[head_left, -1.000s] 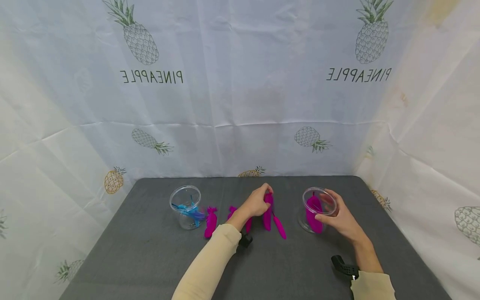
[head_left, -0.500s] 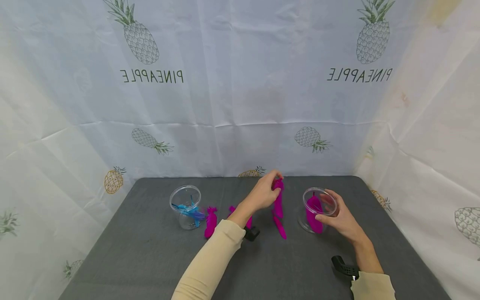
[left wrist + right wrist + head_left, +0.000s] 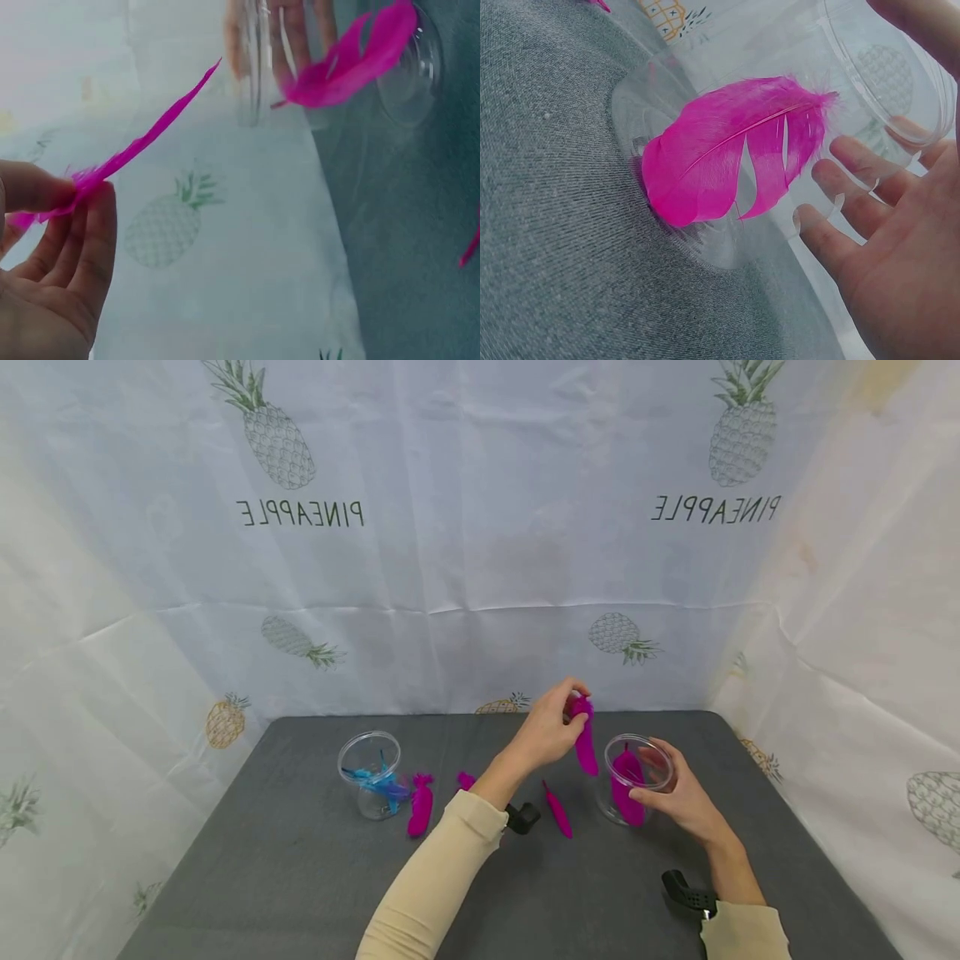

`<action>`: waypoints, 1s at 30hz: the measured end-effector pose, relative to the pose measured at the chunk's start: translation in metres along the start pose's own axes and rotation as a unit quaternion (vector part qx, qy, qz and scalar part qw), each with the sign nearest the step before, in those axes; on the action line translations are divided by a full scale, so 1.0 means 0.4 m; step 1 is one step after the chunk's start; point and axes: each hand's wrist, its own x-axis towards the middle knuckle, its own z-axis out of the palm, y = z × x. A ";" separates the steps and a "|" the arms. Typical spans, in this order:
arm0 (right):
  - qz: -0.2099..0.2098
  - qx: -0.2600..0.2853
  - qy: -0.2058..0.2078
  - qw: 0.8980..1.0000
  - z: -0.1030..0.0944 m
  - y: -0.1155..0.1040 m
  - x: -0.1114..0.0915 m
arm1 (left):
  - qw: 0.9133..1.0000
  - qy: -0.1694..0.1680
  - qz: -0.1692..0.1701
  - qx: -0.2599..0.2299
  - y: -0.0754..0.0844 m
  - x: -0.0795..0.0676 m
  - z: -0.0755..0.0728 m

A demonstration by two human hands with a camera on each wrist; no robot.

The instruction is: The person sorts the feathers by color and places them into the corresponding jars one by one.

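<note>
My left hand (image 3: 546,731) pinches a magenta feather (image 3: 587,743) by its quill end, raised above the table just left of a clear plastic jar (image 3: 637,737). In the left wrist view this feather (image 3: 142,146) shows nearly edge-on, between thumb and fingers. My right hand (image 3: 686,802) grips the jar from its right side, thumb at the near side below the rim. Inside the jar stands another magenta feather (image 3: 727,150), quill upward. One more narrow magenta feather (image 3: 558,810) lies on the table between the left forearm and the jar.
At left stands a second clear jar (image 3: 369,735) with blue feathers (image 3: 386,787) in it. Beside it lies a magenta feather (image 3: 422,806), and another (image 3: 466,780) is partly hidden behind the left forearm. A pineapple-print cloth (image 3: 480,568) hangs behind the grey table (image 3: 285,860).
My left hand has lifted a magenta feather off the table and carried it right and up, close to the right jar. My right hand and that jar have stayed in place.
</note>
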 end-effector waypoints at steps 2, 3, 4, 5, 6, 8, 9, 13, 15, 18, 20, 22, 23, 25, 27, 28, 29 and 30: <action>0.004 -0.003 0.000 1.000 -0.001 0.001 0.001 | 1.000 0.014 0.007 -0.012 0.006 0.003 0.006; 0.006 -0.007 0.000 1.000 -0.001 0.002 0.001 | 1.000 0.022 0.011 -0.019 0.009 0.005 0.010; 0.007 -0.009 0.001 1.000 -0.002 0.002 0.001 | 0.999 0.030 0.017 -0.026 0.012 0.007 0.015; 0.010 -0.011 0.001 1.000 -0.002 0.003 0.001 | 0.998 0.038 0.023 -0.033 0.014 0.009 0.020; 0.012 -0.013 0.000 1.000 -0.003 0.002 0.000 | 0.998 0.046 0.030 -0.037 0.016 0.012 0.026; 0.015 -0.017 -0.002 1.000 -0.004 -0.001 0.000 | 0.996 0.063 0.044 -0.041 0.019 0.019 0.038; 0.017 -0.018 -0.002 1.000 -0.003 -0.003 -0.001 | 0.995 0.072 0.050 -0.044 0.021 0.022 0.045; 0.025 -0.011 -0.004 1.000 -0.001 -0.012 -0.001 | 0.992 0.096 0.067 -0.053 0.023 0.034 0.074; 0.027 -0.004 -0.003 1.000 0.000 -0.014 -0.001 | 0.992 0.096 0.067 -0.054 0.019 0.037 0.092; 0.029 0.004 -0.002 1.000 0.001 -0.015 -0.002 | 0.993 0.088 0.060 -0.048 0.008 0.034 0.121; 0.029 0.004 -0.003 1.000 0.002 -0.013 -0.002 | 0.995 0.077 0.050 -0.042 0.000 0.029 0.139; 0.029 0.002 -0.005 1.000 0.002 -0.009 0.000 | 0.996 0.065 0.041 -0.041 -0.008 0.023 0.155; 0.029 0.002 -0.006 1.000 0.002 -0.008 0.000 | 0.997 0.059 0.038 -0.038 -0.011 0.020 0.162; 0.027 0.006 -0.009 1.000 0.001 -0.005 0.002 | 0.998 0.046 0.032 -0.026 -0.015 0.015 0.175; 0.025 0.010 -0.010 1.000 0.001 -0.002 0.004 | 0.999 0.034 0.027 -0.009 -0.017 0.011 0.184; 0.025 0.010 -0.010 1.000 0.001 -0.003 0.004 | 0.999 0.028 0.025 0.001 -0.018 0.009 0.189; 0.025 0.008 -0.008 1.000 0.001 -0.003 0.004 | 0.999 0.023 0.022 0.009 -0.018 0.008 0.193; 0.023 0.006 -0.008 1.000 0.001 -0.003 0.003 | 1.000 0.018 0.017 0.016 -0.019 0.006 0.197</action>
